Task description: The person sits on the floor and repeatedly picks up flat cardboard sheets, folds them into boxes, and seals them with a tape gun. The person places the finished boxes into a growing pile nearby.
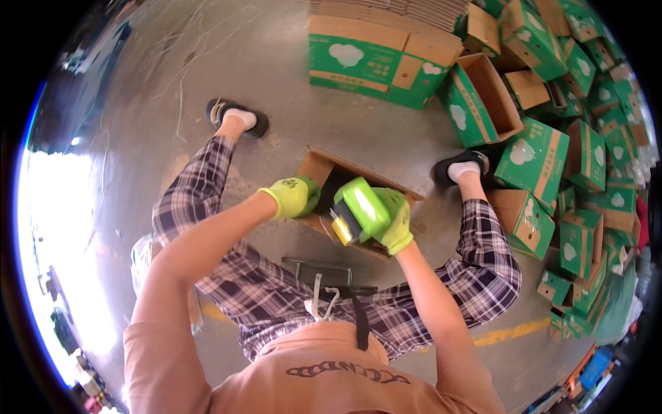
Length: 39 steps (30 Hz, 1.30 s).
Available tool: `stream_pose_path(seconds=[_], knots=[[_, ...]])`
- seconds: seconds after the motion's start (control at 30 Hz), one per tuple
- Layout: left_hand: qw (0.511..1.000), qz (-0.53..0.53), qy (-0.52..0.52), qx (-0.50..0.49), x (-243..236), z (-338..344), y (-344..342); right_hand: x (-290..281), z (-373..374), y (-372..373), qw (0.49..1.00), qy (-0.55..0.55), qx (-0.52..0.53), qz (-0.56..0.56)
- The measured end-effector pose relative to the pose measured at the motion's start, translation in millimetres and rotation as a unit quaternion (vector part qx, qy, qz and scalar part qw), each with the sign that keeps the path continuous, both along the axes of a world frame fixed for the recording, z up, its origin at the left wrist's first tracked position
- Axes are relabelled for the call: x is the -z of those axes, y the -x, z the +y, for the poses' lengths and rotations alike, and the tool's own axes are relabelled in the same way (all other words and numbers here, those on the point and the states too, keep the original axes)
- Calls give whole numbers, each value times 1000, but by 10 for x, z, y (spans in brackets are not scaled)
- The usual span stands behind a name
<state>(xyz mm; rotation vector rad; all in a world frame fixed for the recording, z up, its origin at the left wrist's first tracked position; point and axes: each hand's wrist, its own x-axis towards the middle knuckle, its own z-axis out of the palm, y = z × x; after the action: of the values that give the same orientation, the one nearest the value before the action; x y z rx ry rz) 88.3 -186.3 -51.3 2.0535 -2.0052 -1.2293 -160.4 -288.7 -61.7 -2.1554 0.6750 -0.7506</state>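
An open-topped cardboard box point(358, 165) stands on the floor between my feet, its inside dark. My left hand point(293, 196), in a yellow-green glove, is closed at the box's left end; the cardboard edge seems to be in its fingers, which are partly hidden. In my gloved right hand point(394, 219) is a bright green tape dispenser point(365, 209), tilted above the near right part of the box. A yellow strip shows at the dispenser's lower left end. The right-hand fingers wrap round its far side.
Beyond the box stands a stack of flattened green and brown cartons point(358, 52). A heap of green cardboard boxes point(534, 155) fills the right side. Loose pale strands lie on the floor at far left. A dark metal frame point(331, 269) is between my thighs.
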Motion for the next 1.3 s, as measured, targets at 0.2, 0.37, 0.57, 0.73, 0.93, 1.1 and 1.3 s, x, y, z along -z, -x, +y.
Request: stream_pose_path(seconds=[0.2,0.37,0.57,0.73,0.93,1.1,1.3], knots=[[971,-55,218,77,-413,324,80,742,-332,-259,910,-369,-17,186],[986,-122,92,-62,-79,125,6,-104,-355,-504,604,-715,-154,-317],[896,153,60,-412,349,19,155,-32,-938,-132,888,-434,125,87],[929,161,103,-316,335,-372,160,823,-147,251,983,40,175,30],[936,159,127,-286,401,-633,-14,86,-111,23,970,-126,201,-57],[938,108,177,-276,366,-562,150,135,-53,271,984,128,92,79],[950,-13,307,-60,250,-71,768,203,169,367,979,100,158,87]])
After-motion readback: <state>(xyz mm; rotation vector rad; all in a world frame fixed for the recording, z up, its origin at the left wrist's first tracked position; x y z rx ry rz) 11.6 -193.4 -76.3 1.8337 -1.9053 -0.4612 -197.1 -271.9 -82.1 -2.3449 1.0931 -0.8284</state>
